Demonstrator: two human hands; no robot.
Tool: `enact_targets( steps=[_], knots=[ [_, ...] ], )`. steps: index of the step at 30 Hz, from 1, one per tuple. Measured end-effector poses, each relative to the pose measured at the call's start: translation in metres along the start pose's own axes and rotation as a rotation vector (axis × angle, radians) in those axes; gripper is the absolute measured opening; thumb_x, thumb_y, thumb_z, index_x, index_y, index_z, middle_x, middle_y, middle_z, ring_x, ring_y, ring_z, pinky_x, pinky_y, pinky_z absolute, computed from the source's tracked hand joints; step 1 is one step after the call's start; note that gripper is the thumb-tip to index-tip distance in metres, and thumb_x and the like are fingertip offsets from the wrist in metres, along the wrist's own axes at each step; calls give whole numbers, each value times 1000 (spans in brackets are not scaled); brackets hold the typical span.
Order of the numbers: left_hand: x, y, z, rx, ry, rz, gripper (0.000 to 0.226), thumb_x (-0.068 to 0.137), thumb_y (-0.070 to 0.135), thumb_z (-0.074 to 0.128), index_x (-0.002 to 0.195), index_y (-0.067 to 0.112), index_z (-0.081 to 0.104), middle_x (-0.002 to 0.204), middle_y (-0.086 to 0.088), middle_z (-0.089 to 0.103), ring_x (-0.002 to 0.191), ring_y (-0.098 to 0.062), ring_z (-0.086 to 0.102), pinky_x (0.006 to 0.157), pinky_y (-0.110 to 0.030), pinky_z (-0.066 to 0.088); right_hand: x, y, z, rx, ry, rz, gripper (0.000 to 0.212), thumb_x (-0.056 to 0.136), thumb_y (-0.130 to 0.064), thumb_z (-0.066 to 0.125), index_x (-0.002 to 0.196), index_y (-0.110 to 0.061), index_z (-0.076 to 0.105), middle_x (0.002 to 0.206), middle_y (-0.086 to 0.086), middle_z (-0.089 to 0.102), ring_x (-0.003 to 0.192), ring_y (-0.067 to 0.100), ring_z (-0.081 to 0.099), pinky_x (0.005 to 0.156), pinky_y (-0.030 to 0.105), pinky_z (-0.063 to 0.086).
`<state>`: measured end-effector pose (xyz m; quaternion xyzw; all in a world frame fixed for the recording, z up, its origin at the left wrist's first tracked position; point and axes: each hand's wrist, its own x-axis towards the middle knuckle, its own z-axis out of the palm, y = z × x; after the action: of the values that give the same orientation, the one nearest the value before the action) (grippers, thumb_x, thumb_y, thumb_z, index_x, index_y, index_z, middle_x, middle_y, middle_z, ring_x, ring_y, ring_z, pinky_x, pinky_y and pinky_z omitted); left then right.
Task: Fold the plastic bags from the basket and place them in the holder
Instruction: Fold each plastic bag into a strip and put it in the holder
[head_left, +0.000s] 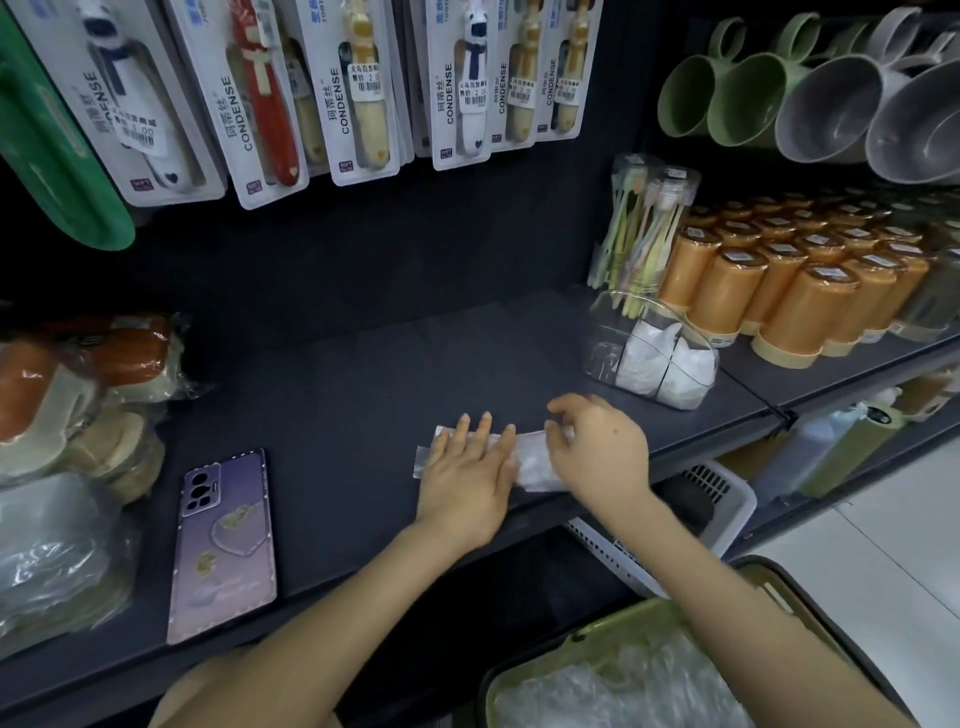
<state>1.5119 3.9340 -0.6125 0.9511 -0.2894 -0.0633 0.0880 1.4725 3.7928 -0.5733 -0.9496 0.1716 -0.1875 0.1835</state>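
Lilac phone (223, 545) lies left on the shelf (337, 374). Further right, the left hand (465, 478) presses the folded bag (535, 457) flat, fingers straight and apart. The right hand (597, 452) pinches the bag's right end with curled fingers. The holder (605, 358) stands behind, the basket (571, 642) lower right.

Left forearm (337, 597) and right forearm (727, 587), both bare

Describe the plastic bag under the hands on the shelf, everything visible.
The plastic bag is thin, translucent, whitish film, folded into a narrow crinkled strip. It lies flat, running left to right, near the front edge of the dark shelf. The left hand presses flat on its left part; the right hand pinches its right end with curled fingers.
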Motion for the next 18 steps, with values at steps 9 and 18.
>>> enact_targets(
  steps=[9, 18],
  knots=[
    [1, 10, 1, 23, 37, -73, 50, 105, 38, 6, 154, 28, 5, 163, -1, -1, 149, -19, -6, 120, -34, -4, -26, 27, 50, -161, -58, -260, 48, 94, -33, 32, 118, -14, 69, 124, 8, 66, 119, 31, 60, 102, 53, 38],
    [6, -29, -10, 64, -42, 10, 50, 105, 38, 7, 153, 30, -3, 161, 12, -7, 148, -14, -14, 119, -44, -11, -26, 34, 39, -242, -253, -215, 106, 77, -62, -35, 151, -19, 28, 157, 1, 28, 147, 24, 18, 115, 54, -3]
  ],
)
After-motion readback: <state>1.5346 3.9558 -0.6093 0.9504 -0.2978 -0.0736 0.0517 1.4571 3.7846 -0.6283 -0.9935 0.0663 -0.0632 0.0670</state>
